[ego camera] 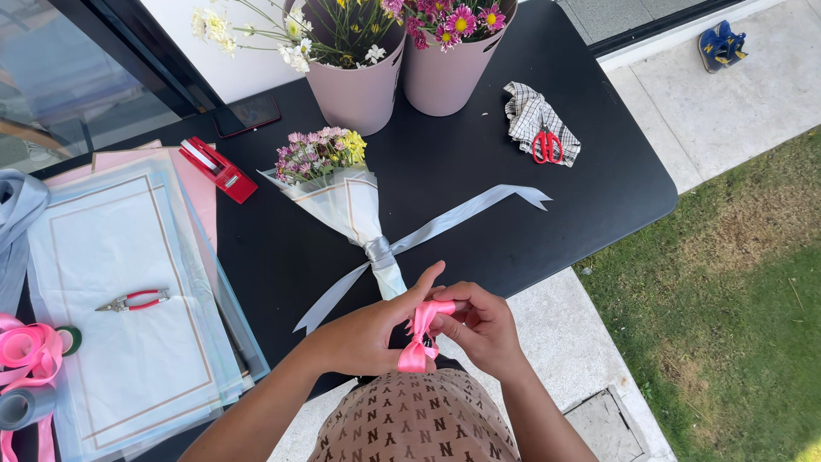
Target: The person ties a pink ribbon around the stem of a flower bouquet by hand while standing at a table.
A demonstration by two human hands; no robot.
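Left hand [363,334]: pinched the pink ribbon bow [419,329].
Right hand [479,329]: gripped its loop.
Risk: a loosened pinch could unravel the bow below the small bouquet [342,184].

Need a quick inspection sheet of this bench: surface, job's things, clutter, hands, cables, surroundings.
Surface: black rounded table, partly covered at left by a stack of pale wrapping sheets.
Job's things: pink satin ribbon held in both hands; small paper-wrapped bouquet tied with a grey ribbon, lying flat.
Clutter: red-handled pliers, red tape dispenser, red scissors on a checked cloth, dark phone, two mauve flower buckets, pink ribbon roll.
Hands: left hand and right hand both pinch the pink ribbon.
Cables: nothing seen.
Surroundings: paving, grass, blue sandals.
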